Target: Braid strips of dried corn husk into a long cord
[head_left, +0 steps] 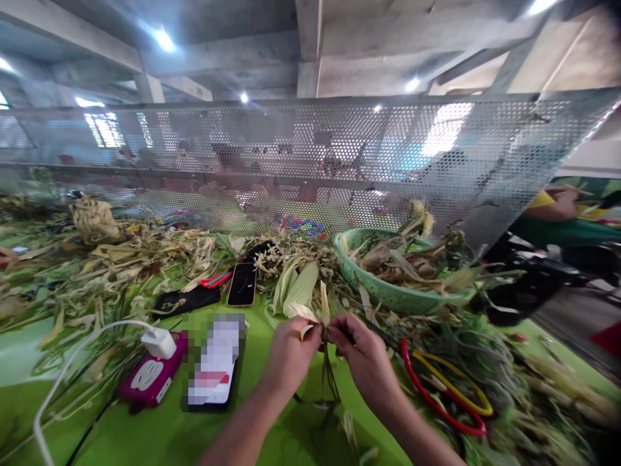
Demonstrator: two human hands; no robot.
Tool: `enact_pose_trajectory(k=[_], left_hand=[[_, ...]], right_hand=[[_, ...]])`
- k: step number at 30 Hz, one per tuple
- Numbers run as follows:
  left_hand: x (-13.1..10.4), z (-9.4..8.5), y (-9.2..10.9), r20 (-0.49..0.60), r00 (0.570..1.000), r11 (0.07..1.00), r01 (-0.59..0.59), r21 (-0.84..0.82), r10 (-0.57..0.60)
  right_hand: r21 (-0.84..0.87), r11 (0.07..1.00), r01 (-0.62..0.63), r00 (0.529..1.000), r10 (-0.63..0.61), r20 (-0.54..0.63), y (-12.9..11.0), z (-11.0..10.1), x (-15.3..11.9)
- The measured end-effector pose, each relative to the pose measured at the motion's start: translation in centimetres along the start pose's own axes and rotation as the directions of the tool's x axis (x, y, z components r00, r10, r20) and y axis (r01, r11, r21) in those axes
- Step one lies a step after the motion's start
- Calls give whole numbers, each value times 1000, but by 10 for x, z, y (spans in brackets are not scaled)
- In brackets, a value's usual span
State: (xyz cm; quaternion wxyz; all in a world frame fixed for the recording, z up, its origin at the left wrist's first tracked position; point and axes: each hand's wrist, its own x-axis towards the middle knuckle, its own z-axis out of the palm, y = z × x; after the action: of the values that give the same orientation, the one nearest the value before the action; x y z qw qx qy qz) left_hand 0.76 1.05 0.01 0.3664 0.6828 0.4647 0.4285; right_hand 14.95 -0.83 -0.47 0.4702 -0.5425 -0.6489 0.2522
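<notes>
My left hand (292, 355) and my right hand (363, 353) meet over the green tabletop (272, 427), thumbs and fingertips pinched close together. Between them is a strip of pale corn husk (325, 301), which sticks up above the fingertips, while thin dark strands (328, 375) hang below. Another folded piece of husk shows by my left thumb; the fingers partly hide where the pieces meet. Just beyond my left hand lie broad pale-green corn husks (301, 285). To the right of my right hand rest pliers or scissors with red and yellow looped handles (449, 388).
A green plastic basket (349, 272) of dry husks stands behind on the right. Leftward lie a lit phone (216, 362), a dark phone (241, 285), and a purple power strip (158, 375) with a white charger. A perforated metal screen (291, 162) borders the back. Someone's hand (557, 204) appears far right.
</notes>
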Motion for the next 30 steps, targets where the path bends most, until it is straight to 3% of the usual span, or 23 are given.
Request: enact_pose_trajectory(k=[3, 9, 17, 23, 30], left_hand=[[2, 2, -2, -13, 998, 987, 51, -154, -54], [5, 5, -6, 67, 991, 881, 134, -453, -116], [5, 5, -9, 17, 993, 914, 112, -391, -115], [2, 1, -3, 167, 969, 754, 245, -610, -179], [-1, 1, -6, 265, 953, 615, 300, -730, -150]], right_hand=[[44, 999, 5, 1000, -5, -2, 4, 2, 2], [177, 983, -55, 998, 54, 14, 1, 0, 4], [204, 975, -84, 992, 63, 111, 1, -4, 7], [281, 950, -135, 988, 105, 117, -3, -4, 7], [375, 912, -167, 983, 125, 134, -9, 1, 2]])
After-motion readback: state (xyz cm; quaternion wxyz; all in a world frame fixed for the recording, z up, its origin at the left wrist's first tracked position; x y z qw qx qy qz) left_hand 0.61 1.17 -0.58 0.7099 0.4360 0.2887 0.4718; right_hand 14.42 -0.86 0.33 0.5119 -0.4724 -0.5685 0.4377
